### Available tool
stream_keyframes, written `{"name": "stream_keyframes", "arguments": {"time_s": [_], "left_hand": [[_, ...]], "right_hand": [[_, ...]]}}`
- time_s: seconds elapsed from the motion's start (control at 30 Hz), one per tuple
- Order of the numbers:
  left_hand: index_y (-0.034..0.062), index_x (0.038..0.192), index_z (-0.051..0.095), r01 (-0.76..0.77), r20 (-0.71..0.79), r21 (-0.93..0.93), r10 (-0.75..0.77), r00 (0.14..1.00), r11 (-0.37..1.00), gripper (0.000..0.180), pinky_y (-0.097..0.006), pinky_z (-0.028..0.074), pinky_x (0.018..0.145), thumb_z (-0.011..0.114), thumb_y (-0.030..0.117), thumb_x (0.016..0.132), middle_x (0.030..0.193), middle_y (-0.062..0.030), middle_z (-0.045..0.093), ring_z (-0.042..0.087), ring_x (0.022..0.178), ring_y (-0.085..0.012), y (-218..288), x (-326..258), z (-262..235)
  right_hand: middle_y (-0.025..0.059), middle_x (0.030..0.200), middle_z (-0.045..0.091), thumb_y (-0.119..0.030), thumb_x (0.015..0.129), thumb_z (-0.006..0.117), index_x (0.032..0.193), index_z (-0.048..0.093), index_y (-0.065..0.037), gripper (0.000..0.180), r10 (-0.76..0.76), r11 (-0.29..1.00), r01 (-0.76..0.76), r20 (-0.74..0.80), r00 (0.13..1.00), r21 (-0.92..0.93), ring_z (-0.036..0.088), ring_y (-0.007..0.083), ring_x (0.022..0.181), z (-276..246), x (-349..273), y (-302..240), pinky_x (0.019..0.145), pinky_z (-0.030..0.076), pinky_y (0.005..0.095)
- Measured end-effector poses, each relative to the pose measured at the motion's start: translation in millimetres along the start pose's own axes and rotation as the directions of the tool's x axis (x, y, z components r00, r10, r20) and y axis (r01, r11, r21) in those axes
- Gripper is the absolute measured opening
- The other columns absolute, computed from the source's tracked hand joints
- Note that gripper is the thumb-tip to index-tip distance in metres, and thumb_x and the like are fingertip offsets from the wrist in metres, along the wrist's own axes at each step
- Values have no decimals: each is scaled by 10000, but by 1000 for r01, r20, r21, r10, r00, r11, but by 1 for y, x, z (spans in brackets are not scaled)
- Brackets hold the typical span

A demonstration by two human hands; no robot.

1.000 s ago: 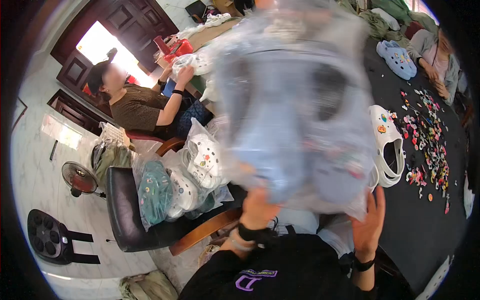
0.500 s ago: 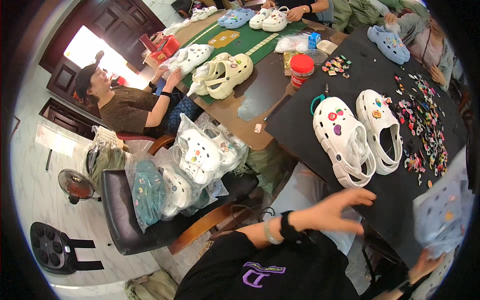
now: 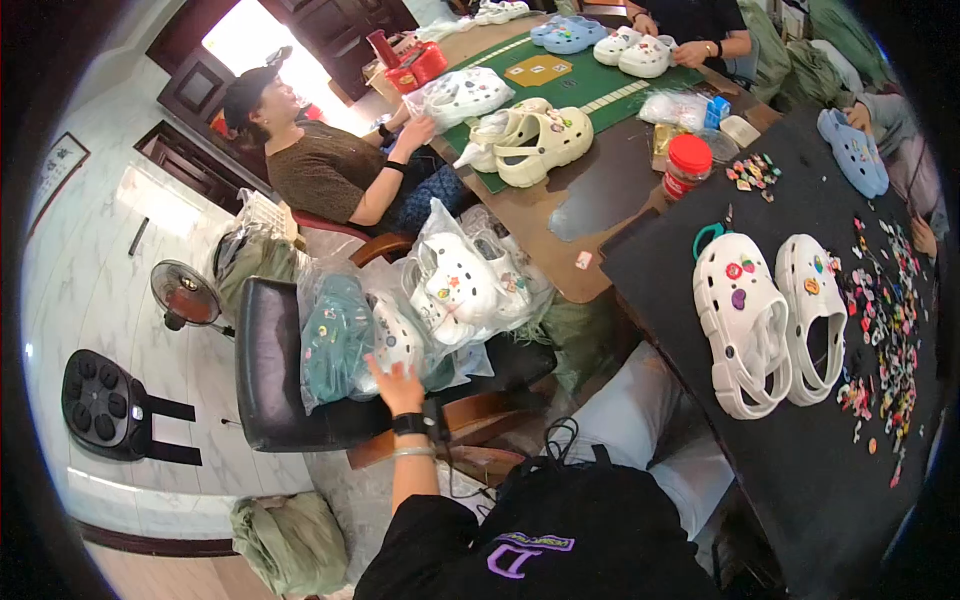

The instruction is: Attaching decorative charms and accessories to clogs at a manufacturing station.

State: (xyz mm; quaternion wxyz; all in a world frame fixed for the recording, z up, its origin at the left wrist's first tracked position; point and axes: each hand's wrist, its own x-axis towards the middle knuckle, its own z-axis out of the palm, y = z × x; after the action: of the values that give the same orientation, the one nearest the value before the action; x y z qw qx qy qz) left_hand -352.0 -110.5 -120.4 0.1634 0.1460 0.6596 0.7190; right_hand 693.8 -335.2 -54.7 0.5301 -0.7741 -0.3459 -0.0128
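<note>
The left hand [image 3: 393, 378] reaches out, fingers spread and holding nothing, to a heap of clear plastic bags of clogs piled on a black leather armchair [image 3: 262, 345]; its fingertips touch or come just short of the bag of white clogs [image 3: 400, 335] in the middle of the heap, with a bag of teal clogs [image 3: 335, 335] just to its left and a fuller bag of white decorated clogs [image 3: 462, 280] leaning behind and to the right. The right hand is out of sight, so its state cannot be told. The likely trouble is in the pile itself: the bags lean on one another, slick plastic on smooth leather, and pulling one from the middle with a single open hand could drag its neighbours forward, so that one slides off the seat onto the tiled floor. A loose pinch on the plastic may also slip or tear it, and the charms pressed into the clogs could pop out inside the bag. Well to the right, a pair of white clogs [image 3: 775, 320] lies on the black counter [image 3: 800, 470] beside scattered small charms [image 3: 890, 310], close to the counter's near edge, where a swinging bag could sweep them off.
</note>
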Motion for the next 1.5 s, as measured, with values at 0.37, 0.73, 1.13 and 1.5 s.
{"name": "stream_keyframes", "arguments": {"time_s": [0.37,0.73,1.13,1.5], "left_hand": [[99,1404,320,-275,34,431,289,957,859,879,-427,342,1046,747,38,638,1367,-142,414,419,1208,-279,32,111,-66],[83,1231,510,405,431,-436,-209,878,804,538,-471,448,911,607,430,832,1191,-100,555,531,1074,-290,128,-100,116],[-37,1399,255,134,889,62,6,-459,989,913,-383,270,1083,805,214,716,1410,-158,329,319,1307,-238,149,-337,206],[-9,1326,417,116,898,-42,89,-432,992,528,-350,363,1048,652,87,862,1310,-139,505,466,1238,-214,151,-245,223]], "right_hand": [[128,1265,535,-226,956,511,1393,369,-8,508,250,770,-383,312,917,510,566,201,995,7,-22,61,884,456,294],[94,1151,570,-195,975,464,1368,353,-26,443,-250,406,-626,740,624,666,599,164,970,202,-174,-263,767,520,278],[103,1343,444,-435,867,575,1383,351,-70,671,71,123,-604,600,797,787,436,290,1222,257,-293,-288,1014,352,458],[77,1276,479,-217,943,523,1426,308,-79,546,426,645,-38,-318,847,763,517,250,1104,48,-106,-204,900,465,363]]}}
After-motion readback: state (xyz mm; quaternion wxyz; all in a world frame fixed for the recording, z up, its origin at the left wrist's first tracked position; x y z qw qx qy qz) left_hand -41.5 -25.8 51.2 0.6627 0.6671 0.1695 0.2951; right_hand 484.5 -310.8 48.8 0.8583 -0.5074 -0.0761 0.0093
